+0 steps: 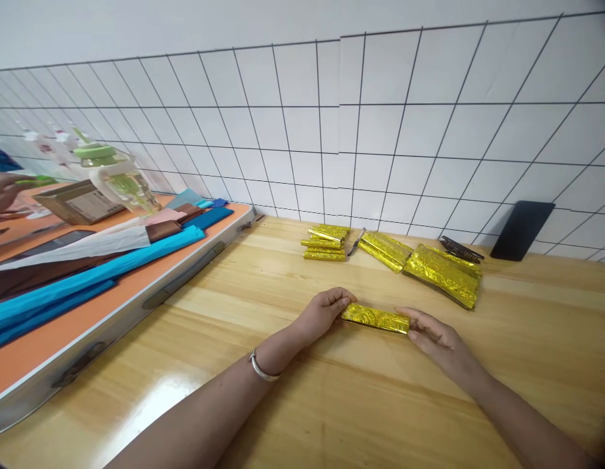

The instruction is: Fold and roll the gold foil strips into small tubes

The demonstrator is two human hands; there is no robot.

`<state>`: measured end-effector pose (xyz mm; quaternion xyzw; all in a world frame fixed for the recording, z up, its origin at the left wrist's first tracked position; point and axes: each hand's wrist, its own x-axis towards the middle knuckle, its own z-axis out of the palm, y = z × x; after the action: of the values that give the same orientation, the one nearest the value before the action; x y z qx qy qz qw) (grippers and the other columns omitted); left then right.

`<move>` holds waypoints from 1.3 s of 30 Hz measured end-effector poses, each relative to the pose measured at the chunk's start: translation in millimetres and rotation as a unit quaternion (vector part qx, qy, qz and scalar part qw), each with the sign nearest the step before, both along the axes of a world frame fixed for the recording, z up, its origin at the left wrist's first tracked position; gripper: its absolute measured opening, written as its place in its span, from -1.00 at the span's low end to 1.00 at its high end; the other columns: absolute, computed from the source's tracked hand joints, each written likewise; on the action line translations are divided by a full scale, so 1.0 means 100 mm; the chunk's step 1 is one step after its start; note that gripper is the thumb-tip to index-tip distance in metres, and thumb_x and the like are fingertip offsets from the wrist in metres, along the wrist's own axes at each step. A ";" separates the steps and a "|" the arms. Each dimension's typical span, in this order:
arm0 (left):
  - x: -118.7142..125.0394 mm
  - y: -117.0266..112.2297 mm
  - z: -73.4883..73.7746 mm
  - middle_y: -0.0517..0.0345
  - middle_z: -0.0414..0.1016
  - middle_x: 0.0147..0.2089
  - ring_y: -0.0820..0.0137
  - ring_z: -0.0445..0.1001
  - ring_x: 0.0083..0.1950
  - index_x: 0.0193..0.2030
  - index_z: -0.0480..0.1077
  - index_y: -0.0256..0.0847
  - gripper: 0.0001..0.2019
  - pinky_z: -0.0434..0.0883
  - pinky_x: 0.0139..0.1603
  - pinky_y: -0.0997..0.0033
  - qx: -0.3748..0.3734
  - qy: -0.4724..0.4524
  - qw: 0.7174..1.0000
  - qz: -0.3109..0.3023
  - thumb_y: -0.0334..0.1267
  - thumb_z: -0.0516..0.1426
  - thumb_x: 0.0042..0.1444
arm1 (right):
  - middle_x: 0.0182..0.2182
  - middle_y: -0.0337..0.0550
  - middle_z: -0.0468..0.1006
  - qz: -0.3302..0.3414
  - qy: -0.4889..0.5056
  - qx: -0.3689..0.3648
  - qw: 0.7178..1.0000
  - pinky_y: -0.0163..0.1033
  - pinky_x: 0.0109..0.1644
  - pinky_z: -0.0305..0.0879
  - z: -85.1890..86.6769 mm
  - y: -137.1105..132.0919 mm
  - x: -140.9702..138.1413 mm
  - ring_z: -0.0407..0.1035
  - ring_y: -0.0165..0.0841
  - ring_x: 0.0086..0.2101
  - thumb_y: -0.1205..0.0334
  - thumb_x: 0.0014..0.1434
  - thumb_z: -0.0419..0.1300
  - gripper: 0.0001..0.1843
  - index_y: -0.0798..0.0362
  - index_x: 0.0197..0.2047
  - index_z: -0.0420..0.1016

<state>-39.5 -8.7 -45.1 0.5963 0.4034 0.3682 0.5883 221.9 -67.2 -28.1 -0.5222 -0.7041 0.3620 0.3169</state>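
Your left hand [326, 314] is pinching the left end of a narrow, shiny gold foil strip with an embossed pattern [375, 318], the thumb and fingers closing together at its upper corner. Your right hand [436, 335] is gripping the opposite end, its fingers reaching along the far edge and its thumb pressing near the lower right corner, so that the palm is staying more open than the left one. The strip is lying between your two hands, stretching across the gap and tilting slightly down to the right; whether its underside is touching the pale wooden desk [282, 410], you cannot tell from this angle. A silver bangle [262, 369] is circling your left wrist.

Beyond the strip, a small pile of narrow folded gold foil pieces [325, 246] is resting on the desk, ahead of your left hand. A slim grey pen [355, 241] is lying just beside it. Farther right, a flat gold foil piece [386, 251] is touching a broader gold foil stack [443, 277], which is lying ahead of your right hand. Behind that, a black rectangular slab [521, 230] is leaning against the white tiled wall [292, 130].
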 end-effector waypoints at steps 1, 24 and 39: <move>0.00 0.00 0.00 0.20 0.32 -0.43 0.53 0.28 -0.46 -0.21 0.37 -0.25 -0.74 0.26 -0.45 0.55 -0.002 -0.004 1.000 0.001 -0.10 0.03 0.14 | -0.08 -0.15 0.47 0.003 0.003 -0.001 1.000 -0.17 0.02 0.27 0.00 0.00 0.00 0.35 -0.27 -0.09 0.02 0.16 0.06 -0.54 -0.06 0.10 0.34; -0.01 -0.01 -0.05 0.17 0.38 -0.36 0.49 0.32 -0.39 -0.13 0.36 -0.22 -0.70 0.25 -0.40 0.51 0.037 0.019 0.999 -0.002 -0.06 0.00 0.18 | -0.22 -0.18 0.47 -0.012 0.010 0.001 1.000 -0.29 -0.14 0.31 -0.06 -0.01 -0.03 0.35 -0.34 -0.25 0.07 0.12 0.12 -0.58 -0.04 0.06 0.38; 0.00 -0.03 0.01 0.17 0.37 -0.32 0.46 0.30 -0.37 -0.07 0.32 -0.18 -0.71 0.24 -0.37 0.49 0.055 0.017 0.998 -0.001 -0.07 -0.04 0.21 | -0.28 -0.17 0.49 -0.043 0.007 0.030 0.999 -0.31 -0.21 0.32 -0.18 0.03 0.00 0.37 -0.35 -0.29 0.06 0.14 0.10 -0.62 0.01 0.00 0.42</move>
<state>-40.0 -11.7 -44.1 0.6346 0.3922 0.3792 0.5474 221.8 -64.0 -46.6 -0.5396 -0.6894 0.3304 0.3526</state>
